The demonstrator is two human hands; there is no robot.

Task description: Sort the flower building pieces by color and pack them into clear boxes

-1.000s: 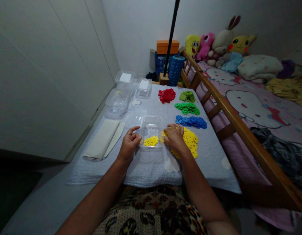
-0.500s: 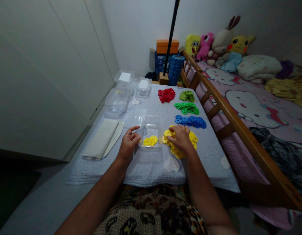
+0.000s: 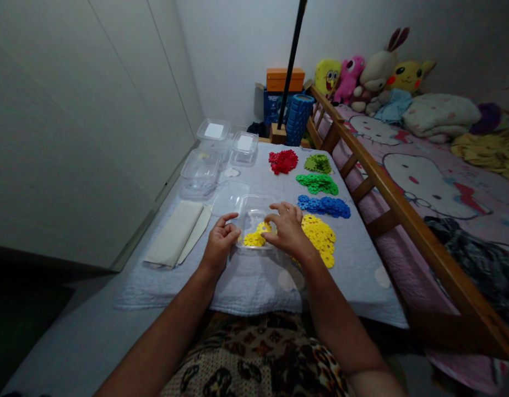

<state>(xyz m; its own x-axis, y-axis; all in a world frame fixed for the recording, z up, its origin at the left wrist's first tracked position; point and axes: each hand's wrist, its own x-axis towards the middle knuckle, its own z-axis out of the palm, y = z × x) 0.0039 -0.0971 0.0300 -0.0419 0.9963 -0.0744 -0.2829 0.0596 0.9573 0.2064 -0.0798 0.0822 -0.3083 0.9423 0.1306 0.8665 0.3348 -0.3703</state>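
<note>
A clear plastic container (image 3: 258, 199) stands on the cloth in front of me, with several yellow flower-shaped plastic pieces (image 3: 253, 239) in its near part. My left hand (image 3: 221, 240) grips the container's left rim, thumb and fingers bent around it. Over the container's right side is my right hand (image 3: 285, 225), thumb and fingertips pinching a yellow flower-shaped piece (image 3: 263, 227) above the others. Just right of that wrist lies a larger pile of yellow pieces (image 3: 320, 237), partly covered by my forearm.
Piles of blue (image 3: 324, 206), green (image 3: 318, 183), olive (image 3: 318, 163) and red pieces (image 3: 283, 161) lie beyond the yellow one. Clear containers (image 3: 200, 165) stand back left, near a loose clear lid (image 3: 232, 197). A folded beige cloth (image 3: 174, 234) lies left. A wooden bed rail (image 3: 378, 190) borders the right.
My right hand has moved left from the yellow pile to over the container, bringing yellow pieces. My left hand has stayed at the container's left rim.
</note>
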